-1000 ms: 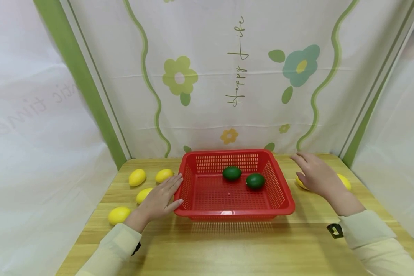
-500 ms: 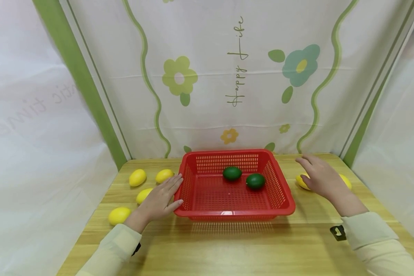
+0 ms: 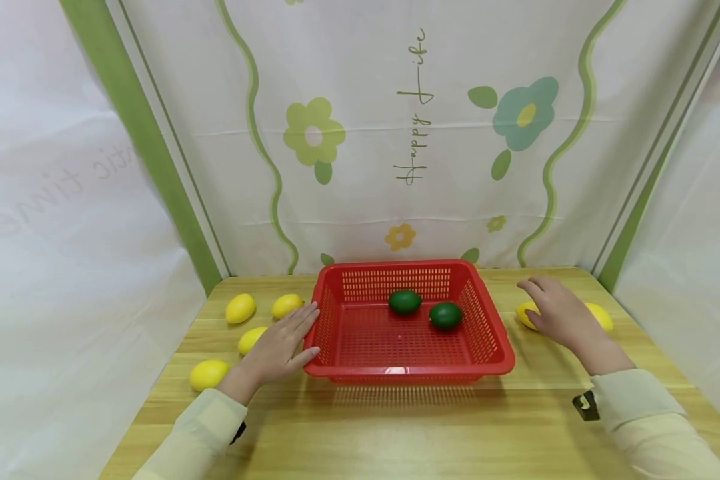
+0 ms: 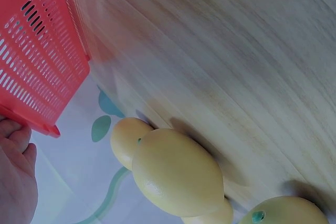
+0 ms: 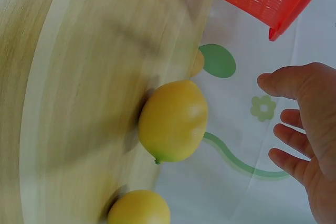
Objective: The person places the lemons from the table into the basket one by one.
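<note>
A red plastic basket (image 3: 408,370) stands mid-table with two dark green, lemon-shaped fruits (image 3: 405,302) inside. My left hand (image 3: 279,343) rests on its left rim, fingers straight; in the left wrist view the fingers lie against the rim. To the right of the basket, my right hand (image 3: 561,313) hovers above yellow lemons and partly covers them from the head camera. One lemon (image 3: 525,315) shows left of that hand, another (image 3: 600,317) right of it. The right wrist view has the fingers loosely spread, holding nothing, apart from the nearer lemon (image 5: 173,121).
Several more lemons (image 3: 210,375) lie on the table left of the basket, close around my left hand and wrist. A printed curtain (image 3: 360,200) hangs behind the wooden table (image 3: 396,433), with white sheets along both sides.
My right hand has shifted slightly right and down over the lemons. The left hand, the basket and the fruit stay where they were.
</note>
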{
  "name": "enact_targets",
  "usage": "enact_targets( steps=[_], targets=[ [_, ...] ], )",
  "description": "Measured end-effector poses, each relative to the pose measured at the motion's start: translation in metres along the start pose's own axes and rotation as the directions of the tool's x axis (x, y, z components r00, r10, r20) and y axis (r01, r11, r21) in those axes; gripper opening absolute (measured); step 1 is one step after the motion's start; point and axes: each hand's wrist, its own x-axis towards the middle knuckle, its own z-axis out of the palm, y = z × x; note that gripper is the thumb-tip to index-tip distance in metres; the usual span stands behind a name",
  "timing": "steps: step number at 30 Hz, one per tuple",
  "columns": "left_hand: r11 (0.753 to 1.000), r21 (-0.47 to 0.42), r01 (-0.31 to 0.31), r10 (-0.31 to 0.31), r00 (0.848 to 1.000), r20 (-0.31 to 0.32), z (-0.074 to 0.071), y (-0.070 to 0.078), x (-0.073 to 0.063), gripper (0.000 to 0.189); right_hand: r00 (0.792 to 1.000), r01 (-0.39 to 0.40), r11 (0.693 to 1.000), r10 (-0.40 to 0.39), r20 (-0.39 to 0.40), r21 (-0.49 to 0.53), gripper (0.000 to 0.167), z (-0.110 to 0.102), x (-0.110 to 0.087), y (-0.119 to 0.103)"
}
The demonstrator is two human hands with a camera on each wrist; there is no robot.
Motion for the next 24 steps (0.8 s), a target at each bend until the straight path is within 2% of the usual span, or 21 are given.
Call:
enact_targets(
  steps=[8, 24],
  targets=[
    [1.0, -0.008, 0.017, -0.017, 1.0, 0.013, -0.001, 0.001, 0.0, 0.069, 0.995, -0.059, 0.998, 0.058, 0.078, 0.015, 0.055, 0.006, -0.001, 0.005],
    [1.0, -0.013, 0.01, -0.01, 1.0, 0.02, 0.0, 0.0, 0.0, 0.068, 0.964, -0.166, 0.985, 0.155, 0.215, 0.036, 0.053, 0.018, -0.005, 0.015]
  ],
)
